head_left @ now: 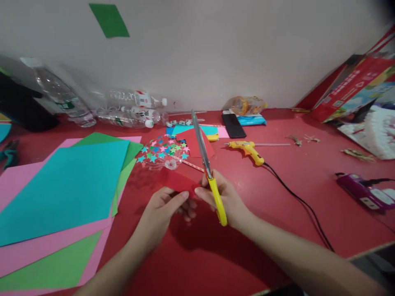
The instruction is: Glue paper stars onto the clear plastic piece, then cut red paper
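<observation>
My left hand (169, 205) pinches a small piece of red paper (175, 180) between thumb and fingers. My right hand (224, 195) holds scissors (202, 144) with yellow handles, their blades together and pointing up and away from me. The right thumb and fingertips also meet the paper's right end. Just beyond the paper lies a clear plastic piece covered in colourful stars (165, 150), with a striped straw (193, 165) at its side. Behind the blades rests a larger red paper sheet (193, 142).
Coloured paper sheets (64, 185) are piled at left. Plastic bottles (135, 113) lie along the wall. To the right are a yellow glue gun (247, 149) with a trailing cord, a black phone (233, 125) and a purple power strip (364, 191). A red bag (348, 86) stands at far right.
</observation>
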Available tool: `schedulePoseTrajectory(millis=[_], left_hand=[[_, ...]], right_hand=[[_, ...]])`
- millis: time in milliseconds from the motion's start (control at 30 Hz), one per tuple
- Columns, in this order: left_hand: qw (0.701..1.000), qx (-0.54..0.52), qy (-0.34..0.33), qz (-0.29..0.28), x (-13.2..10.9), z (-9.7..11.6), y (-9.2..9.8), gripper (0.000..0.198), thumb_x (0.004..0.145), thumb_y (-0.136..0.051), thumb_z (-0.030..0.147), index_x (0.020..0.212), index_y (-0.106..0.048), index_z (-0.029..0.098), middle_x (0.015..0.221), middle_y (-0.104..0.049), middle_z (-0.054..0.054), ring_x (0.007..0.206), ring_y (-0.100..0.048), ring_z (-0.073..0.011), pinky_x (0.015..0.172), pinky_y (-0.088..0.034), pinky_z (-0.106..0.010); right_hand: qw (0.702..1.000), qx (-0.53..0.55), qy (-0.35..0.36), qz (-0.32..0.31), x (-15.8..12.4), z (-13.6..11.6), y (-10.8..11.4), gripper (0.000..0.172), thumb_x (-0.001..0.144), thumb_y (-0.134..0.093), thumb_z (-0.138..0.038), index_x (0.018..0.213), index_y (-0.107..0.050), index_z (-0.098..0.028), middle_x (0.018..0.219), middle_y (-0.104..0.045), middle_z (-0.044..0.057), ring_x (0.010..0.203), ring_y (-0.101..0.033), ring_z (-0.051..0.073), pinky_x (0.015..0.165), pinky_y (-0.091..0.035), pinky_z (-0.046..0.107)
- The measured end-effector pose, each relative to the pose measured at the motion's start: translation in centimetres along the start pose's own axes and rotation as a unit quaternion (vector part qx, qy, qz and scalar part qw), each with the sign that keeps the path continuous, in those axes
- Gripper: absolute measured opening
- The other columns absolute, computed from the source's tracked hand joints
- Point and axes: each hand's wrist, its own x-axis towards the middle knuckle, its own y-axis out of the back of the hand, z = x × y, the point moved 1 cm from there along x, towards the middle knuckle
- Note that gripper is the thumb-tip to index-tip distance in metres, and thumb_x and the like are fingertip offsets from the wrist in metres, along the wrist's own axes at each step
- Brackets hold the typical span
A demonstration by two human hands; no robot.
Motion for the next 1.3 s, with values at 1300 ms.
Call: schedulePoseTrajectory(millis=[1300], left_hand=[[0.978,-0.018,-0.192,0.078,-0.3,1.8,2.9,0.010,0.087,-0.058,0.023,0.078,-0.059,0.018,0.062,-0.064,0.004,0.041,-0.057,-0.0080,0.034,-0.043,-0.017]], right_hand=[[0.951,-0.115,-0.051,-0.283,-1.8,-1.6,1.8,0.051,0.086,-0.050,-0.068,0.077,-0.041,-0.019,0.067,-0.035,-0.005,0.059,-0.029,0.010,0.051,-0.023,0.024]])
